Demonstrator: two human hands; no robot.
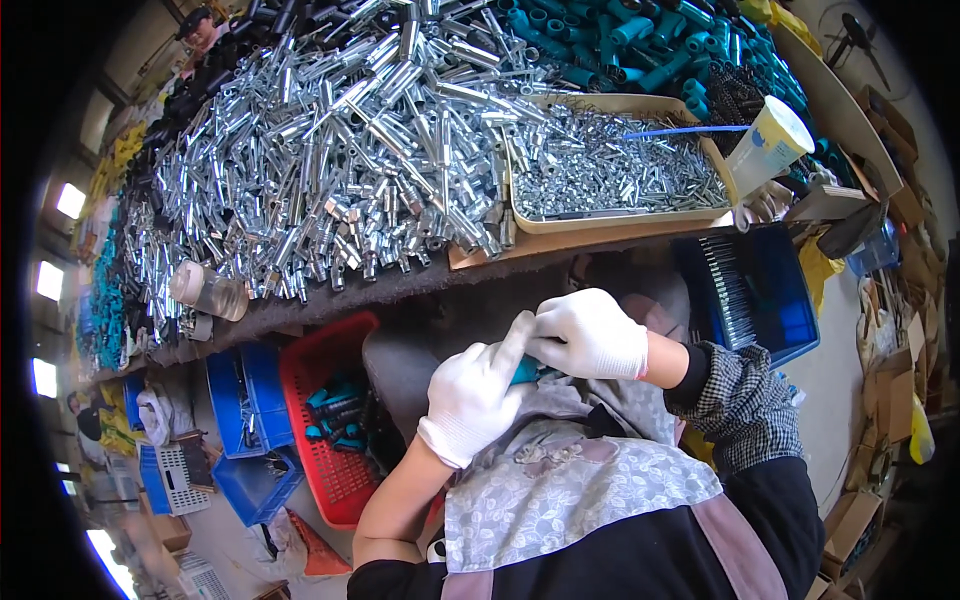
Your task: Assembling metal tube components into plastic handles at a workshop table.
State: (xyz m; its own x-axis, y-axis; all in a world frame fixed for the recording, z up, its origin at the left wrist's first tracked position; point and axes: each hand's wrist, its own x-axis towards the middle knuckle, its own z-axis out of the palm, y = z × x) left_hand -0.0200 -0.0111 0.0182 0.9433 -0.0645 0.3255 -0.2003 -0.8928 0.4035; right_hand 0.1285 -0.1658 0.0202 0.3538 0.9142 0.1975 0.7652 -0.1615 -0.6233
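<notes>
Both of my hands wear white knit gloves and meet over my apron-covered lap, below the table edge. My left hand [472, 392] is closed around a teal plastic part [524, 371], of which only a small piece shows beside the fingers. Its forefinger points up toward the other hand. My right hand [590, 335] touches the left fingertips with its fingers curled in a pinch. Whatever lies between those fingers is hidden. The grey apron [580, 490] is bunched just beneath the hands.
Loose silver metal tubes [380, 150] heap the table, with teal plastic tubes [640, 40] behind. A tray [620, 214] of small metal parts and a paper cup [775, 140] stand right; a jar [208, 291] left. Below are a red basket [300, 400] and blue bins [250, 400] [790, 290].
</notes>
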